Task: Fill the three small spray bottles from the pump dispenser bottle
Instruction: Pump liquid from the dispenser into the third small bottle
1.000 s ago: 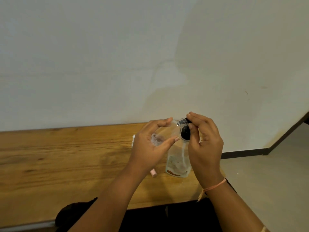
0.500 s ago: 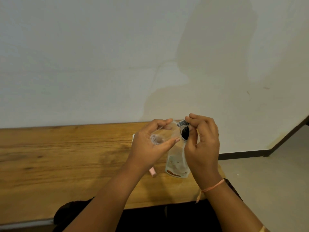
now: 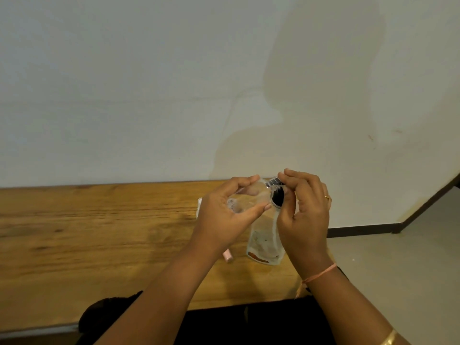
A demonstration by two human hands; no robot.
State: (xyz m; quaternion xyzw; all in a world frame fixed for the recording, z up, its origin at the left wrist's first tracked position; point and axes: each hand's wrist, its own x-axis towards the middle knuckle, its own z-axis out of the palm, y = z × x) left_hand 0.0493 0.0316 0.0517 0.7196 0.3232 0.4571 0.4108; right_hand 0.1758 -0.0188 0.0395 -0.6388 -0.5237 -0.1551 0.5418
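Observation:
My left hand (image 3: 224, 215) grips a small clear spray bottle (image 3: 245, 199), tilted on its side with its open end toward the black pump head (image 3: 277, 196). My right hand (image 3: 303, 215) pinches that pump head with curled fingers. Below it the clear pump dispenser bottle (image 3: 263, 245), with an orange band at its base, stands on the wooden table (image 3: 99, 232). A pink-tipped small bottle (image 3: 227, 257) lies on the table under my left wrist. A whitish item (image 3: 199, 204) peeks out behind my left hand, mostly hidden.
The table runs along a white wall (image 3: 174, 95), and its right end lies just past the dispenser. Grey floor (image 3: 398, 270) and a dark skirting board are to the right. My dark-clothed lap sits below the table's front edge.
My right hand's fingers have curled in tighter on the pump head. The small bottle in my left hand stays at the pump, hardly moved.

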